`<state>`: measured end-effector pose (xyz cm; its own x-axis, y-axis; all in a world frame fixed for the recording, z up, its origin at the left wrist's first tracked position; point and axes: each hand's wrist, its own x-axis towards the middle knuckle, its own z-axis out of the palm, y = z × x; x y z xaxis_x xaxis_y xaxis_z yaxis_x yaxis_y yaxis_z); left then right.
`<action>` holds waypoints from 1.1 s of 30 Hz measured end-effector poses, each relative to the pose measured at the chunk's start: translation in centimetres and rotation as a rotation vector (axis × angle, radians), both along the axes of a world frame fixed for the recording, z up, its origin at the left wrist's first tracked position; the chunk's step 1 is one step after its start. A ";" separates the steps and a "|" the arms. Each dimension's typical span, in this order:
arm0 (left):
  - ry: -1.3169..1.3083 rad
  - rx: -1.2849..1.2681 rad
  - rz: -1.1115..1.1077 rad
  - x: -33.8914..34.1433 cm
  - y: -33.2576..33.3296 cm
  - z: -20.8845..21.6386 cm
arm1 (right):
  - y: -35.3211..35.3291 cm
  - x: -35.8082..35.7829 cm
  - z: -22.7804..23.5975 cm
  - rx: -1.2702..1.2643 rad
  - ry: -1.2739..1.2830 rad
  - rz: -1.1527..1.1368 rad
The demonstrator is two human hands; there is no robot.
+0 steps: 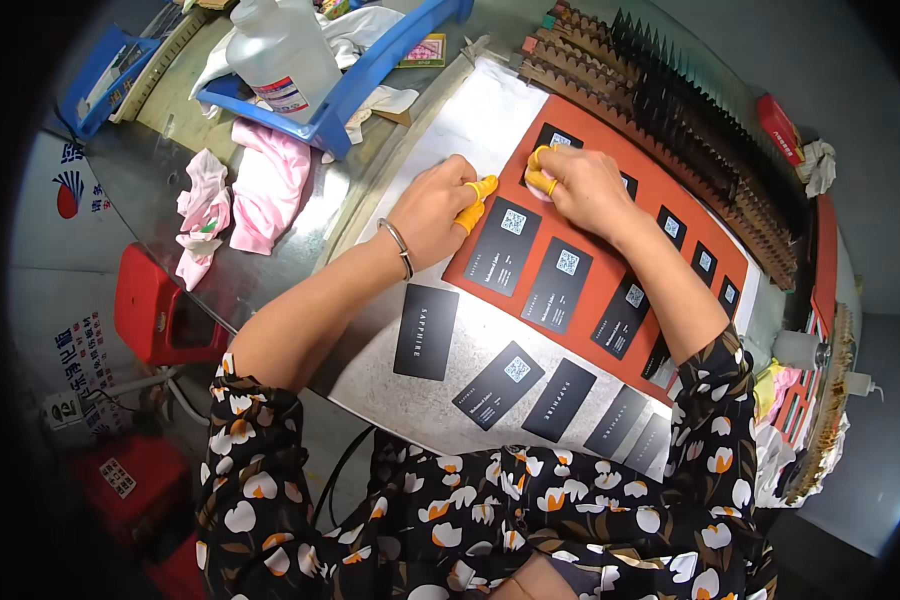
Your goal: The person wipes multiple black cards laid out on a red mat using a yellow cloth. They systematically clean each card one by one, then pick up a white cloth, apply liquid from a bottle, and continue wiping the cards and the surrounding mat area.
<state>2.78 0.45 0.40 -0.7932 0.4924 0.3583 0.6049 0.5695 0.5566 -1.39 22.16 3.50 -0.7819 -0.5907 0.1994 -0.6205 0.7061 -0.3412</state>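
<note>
Right hand (pixel 587 192): fingertips pinching a pale wad (pixel 541 193) at the upper-left black card (pixel 550 137) on the orange board (pixel 610 143). Left hand (pixel 434 212): yellow-capped fingertips near each other at board's left edge, can't tell if gripping. Loose cards (pixel 426 332) nearer the body. Pink cloth (pixel 270 185) on counter (pixel 140 185), far left.
</note>
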 end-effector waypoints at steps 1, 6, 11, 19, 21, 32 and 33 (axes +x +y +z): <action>-0.010 -0.004 -0.006 0.1 0.1 0.0 | 0.9 -0.8 -0.6 0.043 0.110 -0.070; -0.006 0.054 -0.010 0.2 0.2 0.0 | 1.5 -0.2 -0.5 0.042 0.047 0.012; -0.036 0.040 -0.012 0.3 0.1 0.3 | 1.6 -0.7 0.0 0.088 0.043 -0.007; -0.076 0.052 -0.008 0.3 0.1 0.3 | 2.8 0.1 0.5 0.091 -0.051 0.081; -0.097 0.034 -0.014 0.2 0.2 0.5 | 3.3 0.0 0.0 0.020 -0.014 0.041; -0.064 0.039 0.027 0.6 0.3 0.4 | 2.6 -0.5 -0.3 0.031 -0.010 0.031; -0.071 0.046 0.027 0.4 0.2 0.6 | 2.0 -0.4 -0.1 0.097 -0.030 0.072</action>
